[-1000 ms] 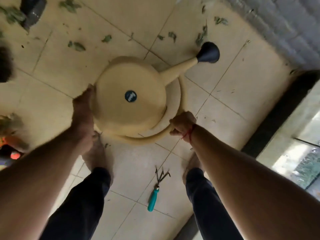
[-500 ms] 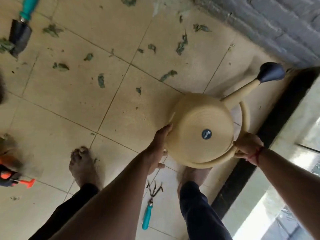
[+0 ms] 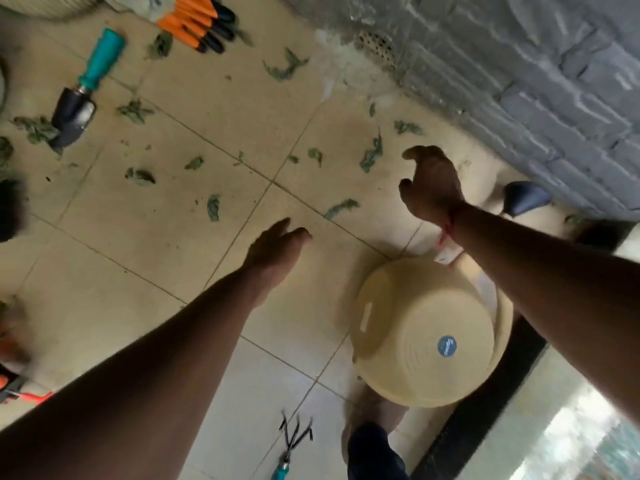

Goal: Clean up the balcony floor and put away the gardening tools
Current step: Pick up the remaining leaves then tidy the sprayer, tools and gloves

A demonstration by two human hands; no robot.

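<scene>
Both hands are off the can [image 3: 422, 336] now; half a second ago they held it by rim and handle. The left hand [image 3: 277, 249] reaches forward over the floor [image 3: 156, 258] with straight, loose fingers and holds nothing. The right hand [image 3: 431, 188] hangs spread, fingers lightly curled, and is just as empty. The can sits low at the right, its spout head [image 3: 526, 202] close to the wall [image 3: 554, 84] and its round stickered face turned to the camera. I cannot tell whether it stands or lies tipped.

The likeliest trouble is underfoot. A bare foot [image 3: 372, 412] is just beside the can and near the rake [image 3: 294, 438], whose prongs point up the floor, so a careless step could land on the tines or kick the can over. Leaves [image 3: 372, 152] lie scattered across smooth tile and may slide under a bare sole. The trowel [image 3: 81, 91] and gloves [image 3: 197, 24] lie well apart at the far left and are not yet collected.

Pale glossy tiles with thin grout lines cover the floor. A round drain [image 3: 375, 46] sits at the foot of the grey brick wall. A dark sill [image 3: 485, 414] runs along the right edge, with glass [image 3: 571, 445] beyond.
</scene>
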